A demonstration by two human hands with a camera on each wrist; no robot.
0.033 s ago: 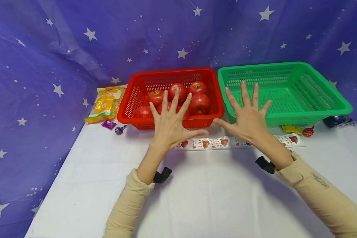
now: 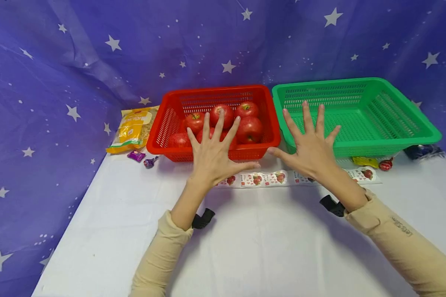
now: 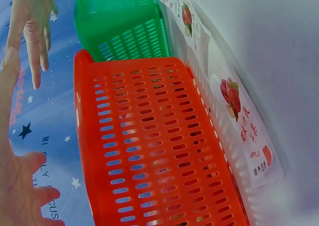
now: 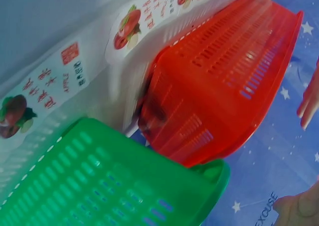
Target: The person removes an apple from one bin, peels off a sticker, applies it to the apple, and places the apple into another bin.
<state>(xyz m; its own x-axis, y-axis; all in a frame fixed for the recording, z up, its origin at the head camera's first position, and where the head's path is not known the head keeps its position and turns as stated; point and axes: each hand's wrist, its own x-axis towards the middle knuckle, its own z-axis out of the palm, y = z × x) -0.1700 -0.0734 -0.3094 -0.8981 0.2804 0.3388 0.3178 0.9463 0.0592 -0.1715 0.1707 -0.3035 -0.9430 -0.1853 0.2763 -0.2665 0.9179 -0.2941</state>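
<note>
My left hand hovers with spread fingers in front of the red basket, holding nothing. Several red apples lie in that basket, some partly covered by my fingers. To the right, my right hand is also spread and holds nothing, its fingertips overlapping the near side of the green basket. No apples show inside the green basket. Below both hands lies a strip of apple-printed stickers, partly hidden by them. In the left wrist view, the red basket's slotted side fills the middle.
A yellow food bag leans left of the red basket, with a purple candy and a purple lollipop nearby. In front of the green basket lie a yellow packet and a red lollipop; a dark packet sits farther right.
</note>
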